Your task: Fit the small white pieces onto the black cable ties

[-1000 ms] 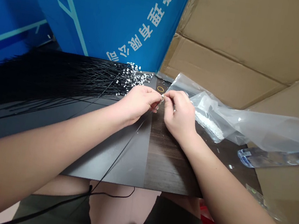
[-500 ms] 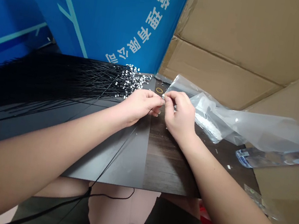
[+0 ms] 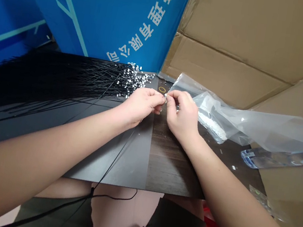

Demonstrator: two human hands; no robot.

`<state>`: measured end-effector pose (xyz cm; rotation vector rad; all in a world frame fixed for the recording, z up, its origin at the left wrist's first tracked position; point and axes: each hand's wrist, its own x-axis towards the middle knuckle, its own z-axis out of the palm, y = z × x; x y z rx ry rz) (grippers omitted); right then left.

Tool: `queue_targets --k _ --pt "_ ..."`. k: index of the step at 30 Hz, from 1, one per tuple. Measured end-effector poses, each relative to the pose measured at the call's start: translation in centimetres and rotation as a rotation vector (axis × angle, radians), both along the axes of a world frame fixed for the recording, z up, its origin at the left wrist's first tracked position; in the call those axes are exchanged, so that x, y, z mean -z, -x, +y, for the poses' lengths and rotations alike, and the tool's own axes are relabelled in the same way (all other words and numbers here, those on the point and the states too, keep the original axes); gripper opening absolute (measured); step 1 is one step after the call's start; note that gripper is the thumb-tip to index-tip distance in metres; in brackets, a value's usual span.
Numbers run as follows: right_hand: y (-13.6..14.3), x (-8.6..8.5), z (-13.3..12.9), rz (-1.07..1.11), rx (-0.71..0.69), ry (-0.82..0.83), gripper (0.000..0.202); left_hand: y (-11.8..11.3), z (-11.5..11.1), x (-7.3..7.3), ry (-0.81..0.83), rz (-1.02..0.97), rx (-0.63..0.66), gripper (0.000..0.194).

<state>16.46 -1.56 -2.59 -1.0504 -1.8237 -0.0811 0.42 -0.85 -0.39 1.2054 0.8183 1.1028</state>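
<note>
My left hand (image 3: 144, 104) pinches a thin black wire (image 3: 117, 158) close to its end, over the middle of the table. The wire runs down from under this hand past the table's front edge. Right beside it, the fingertips of my right hand (image 3: 183, 109) close on a tiny white connector (image 3: 166, 95) where the two hands meet. How wire and connector join is too small to make out. Behind my left hand lies a large bundle of black wires (image 3: 68, 73), many tipped with small white connectors (image 3: 133, 82).
Clear plastic bags (image 3: 234, 117), one with small white pieces (image 3: 214, 126), lie right of my right hand. A yellow rubber band (image 3: 162, 89) is just beyond my fingers. A cardboard panel (image 3: 238, 35) and a blue printed panel (image 3: 122, 9) stand behind the table (image 3: 171, 170).
The view has shifted very slightly. My two hands stay together at nearly the same spot, with only small finger movement at the white connector.
</note>
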Motion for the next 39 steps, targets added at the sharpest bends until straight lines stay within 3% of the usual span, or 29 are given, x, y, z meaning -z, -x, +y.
queue_targets --k 10,28,39 --pt "0.3 0.0 -0.2 0.004 -0.002 -0.017 0.013 -0.1 0.3 0.4 0.026 -0.032 -0.001 0.016" --pt "-0.1 0.0 0.4 -0.120 0.004 -0.023 0.014 0.1 -0.1 -0.7 0.134 -0.065 0.017 0.014" --pt "0.0 0.2 0.4 -0.134 -0.011 -0.041 0.015 -0.2 0.0 -0.5 0.137 -0.120 0.003 0.016"
